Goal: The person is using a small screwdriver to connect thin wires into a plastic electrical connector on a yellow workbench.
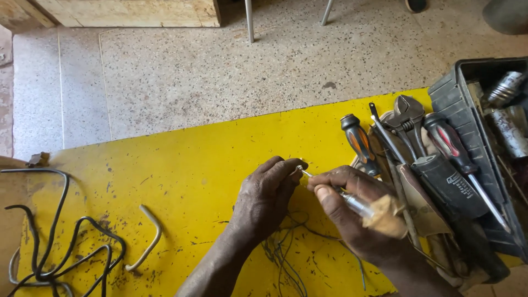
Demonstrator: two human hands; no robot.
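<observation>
Gripping a clear-handled screwdriver [352, 202] in my right hand [352, 212], I see its thin shaft meet a small part, too tiny to identify, pinched in my left hand [267, 195] above the yellow tabletop [187, 170].

Three screwdrivers [358, 142] [456, 157] [352, 201], one wrench [408, 118], one toolbox [467, 126], two hands [267, 192] [352, 212]

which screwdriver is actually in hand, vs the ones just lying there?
The clear-handled screwdriver, gripped in the right hand, tip at the left hand. The orange-and-black one and red-and-black one lie untouched among the tools.
</observation>
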